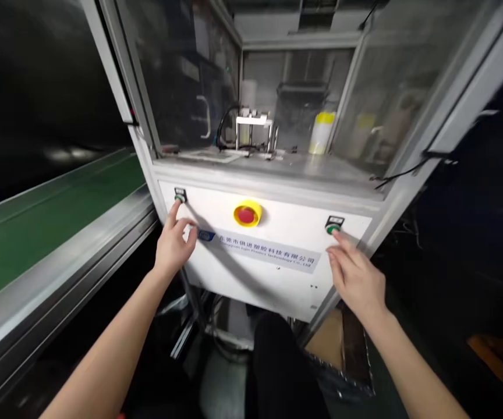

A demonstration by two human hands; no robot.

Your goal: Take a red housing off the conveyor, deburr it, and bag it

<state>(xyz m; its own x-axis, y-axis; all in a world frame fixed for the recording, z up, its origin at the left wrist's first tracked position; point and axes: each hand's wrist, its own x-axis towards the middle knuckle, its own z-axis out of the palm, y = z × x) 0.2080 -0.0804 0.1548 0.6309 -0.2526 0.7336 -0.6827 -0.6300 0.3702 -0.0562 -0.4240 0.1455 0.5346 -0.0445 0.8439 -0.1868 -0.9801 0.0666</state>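
Note:
On the white front panel [251,279] of a machine, my left hand [175,241] has its index finger on the left green button [180,198]. The thumb stands apart from that finger, and nothing is held. At the panel's other end, my right hand [358,273] touches the right green button [332,229] with its index fingertip, its other fingers loosely bent and without any object. Between the two hands sits a red emergency stop button [247,216] in a yellow ring. Behind the panel, a small metal fixture [254,131] with black hoses stands on the machine's bed.
A green conveyor belt [55,215] runs along the left. Inside the framed enclosure stands a bottle with a yellow top [322,134]. Clear side panels and metal posts rise around the bed. An open cardboard box [328,340] lies low at the right, near my legs [282,366].

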